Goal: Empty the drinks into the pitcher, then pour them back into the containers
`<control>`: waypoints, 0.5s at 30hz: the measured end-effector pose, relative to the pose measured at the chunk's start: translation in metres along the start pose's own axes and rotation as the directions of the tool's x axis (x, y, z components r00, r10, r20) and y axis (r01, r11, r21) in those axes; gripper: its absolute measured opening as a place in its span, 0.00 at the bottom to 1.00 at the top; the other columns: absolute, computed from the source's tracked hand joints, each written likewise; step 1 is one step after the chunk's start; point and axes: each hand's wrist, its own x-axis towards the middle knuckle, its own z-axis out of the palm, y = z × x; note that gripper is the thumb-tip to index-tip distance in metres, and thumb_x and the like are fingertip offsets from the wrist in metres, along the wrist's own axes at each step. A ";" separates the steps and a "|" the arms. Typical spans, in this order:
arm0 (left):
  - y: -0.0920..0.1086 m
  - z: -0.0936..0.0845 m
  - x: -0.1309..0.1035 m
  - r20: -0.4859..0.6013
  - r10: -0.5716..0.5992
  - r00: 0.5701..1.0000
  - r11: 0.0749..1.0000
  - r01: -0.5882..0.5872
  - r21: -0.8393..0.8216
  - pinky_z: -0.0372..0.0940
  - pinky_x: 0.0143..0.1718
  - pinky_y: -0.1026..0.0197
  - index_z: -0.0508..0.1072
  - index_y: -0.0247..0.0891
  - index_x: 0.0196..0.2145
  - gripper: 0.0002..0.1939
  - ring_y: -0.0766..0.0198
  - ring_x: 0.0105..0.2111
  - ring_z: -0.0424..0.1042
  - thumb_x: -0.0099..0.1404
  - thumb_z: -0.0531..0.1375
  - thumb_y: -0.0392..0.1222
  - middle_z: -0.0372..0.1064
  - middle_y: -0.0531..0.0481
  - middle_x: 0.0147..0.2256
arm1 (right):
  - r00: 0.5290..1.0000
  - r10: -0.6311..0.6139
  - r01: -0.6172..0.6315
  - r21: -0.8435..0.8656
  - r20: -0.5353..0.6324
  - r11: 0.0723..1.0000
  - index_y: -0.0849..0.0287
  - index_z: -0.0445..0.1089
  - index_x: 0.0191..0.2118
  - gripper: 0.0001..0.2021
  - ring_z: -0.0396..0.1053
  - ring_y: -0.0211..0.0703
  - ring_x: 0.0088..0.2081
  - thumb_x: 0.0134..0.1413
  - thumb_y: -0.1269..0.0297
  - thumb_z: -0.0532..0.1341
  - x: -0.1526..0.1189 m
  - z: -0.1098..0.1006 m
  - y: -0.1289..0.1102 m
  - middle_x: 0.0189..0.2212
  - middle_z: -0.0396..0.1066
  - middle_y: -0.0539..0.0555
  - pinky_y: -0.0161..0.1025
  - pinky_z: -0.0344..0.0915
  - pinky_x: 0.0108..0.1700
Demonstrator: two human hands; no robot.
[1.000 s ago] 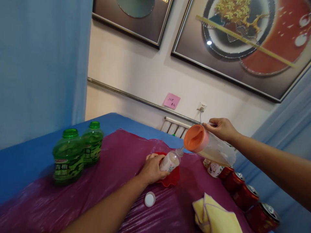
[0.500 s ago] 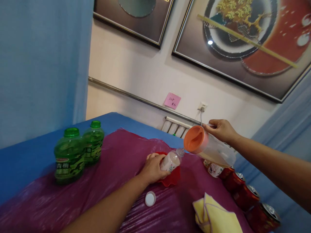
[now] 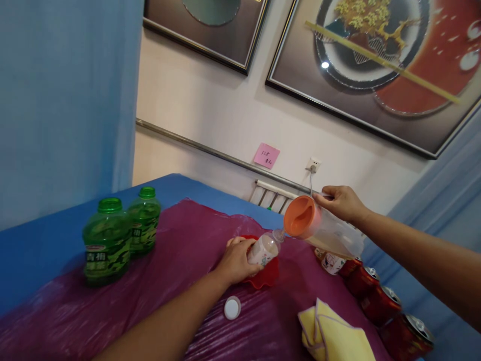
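Note:
My left hand (image 3: 238,260) is wrapped round a small clear bottle (image 3: 265,249) with a patterned label, tilted to the right above a red scalloped dish (image 3: 268,276). My right hand (image 3: 340,202) grips the handle of a clear plastic pitcher (image 3: 334,238) with an orange lid (image 3: 299,216). The pitcher lies tipped on its side, cloudy liquid inside, its lid end at the bottle's open mouth. Below my left hand, a white cap (image 3: 232,308) rests on the purple plastic sheet (image 3: 180,250).
Two green bottles (image 3: 107,243) (image 3: 145,220) stand at the left. Several red cans (image 3: 408,336) line the right edge, beside a patterned container (image 3: 331,262). A folded yellow cloth (image 3: 336,333) lies at the front right. Blue curtains (image 3: 67,110) hang at the sides.

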 end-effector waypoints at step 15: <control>0.000 -0.001 0.001 0.022 -0.025 0.999 1.000 0.025 -0.015 0.58 0.57 0.48 0.74 0.42 0.54 0.35 0.47 0.51 0.71 0.47 0.71 0.47 0.77 0.46 0.49 | 0.954 0.271 -0.187 0.456 -0.127 0.870 0.55 0.53 0.16 0.26 0.45 0.31 0.19 0.46 0.44 0.65 -0.016 0.035 0.033 0.14 0.46 0.43 0.34 0.43 0.21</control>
